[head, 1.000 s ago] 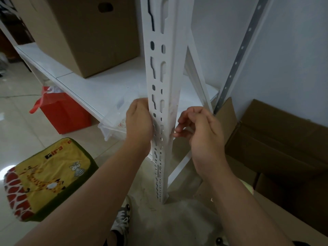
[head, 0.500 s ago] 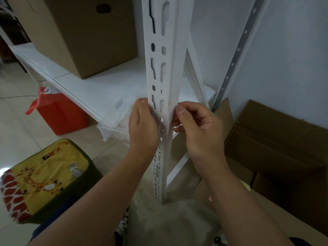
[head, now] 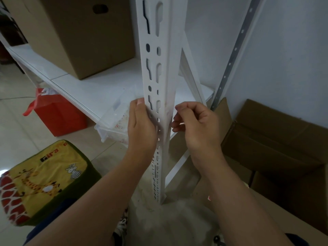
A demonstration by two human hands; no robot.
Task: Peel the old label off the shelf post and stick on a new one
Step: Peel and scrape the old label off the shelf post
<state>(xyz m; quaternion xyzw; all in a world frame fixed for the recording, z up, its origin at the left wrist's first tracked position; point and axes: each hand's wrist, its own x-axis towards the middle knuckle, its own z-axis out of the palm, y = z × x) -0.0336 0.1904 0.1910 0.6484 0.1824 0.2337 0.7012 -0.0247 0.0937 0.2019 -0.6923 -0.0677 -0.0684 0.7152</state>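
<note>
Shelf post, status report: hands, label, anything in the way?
Left hand flat against shelf post. Right hand curled, fingertips at post's edge. Label not discernible. Nothing blocking.

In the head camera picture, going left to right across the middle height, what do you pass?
red bag → left hand → white shelf post → right hand → flattened cardboard box
</note>
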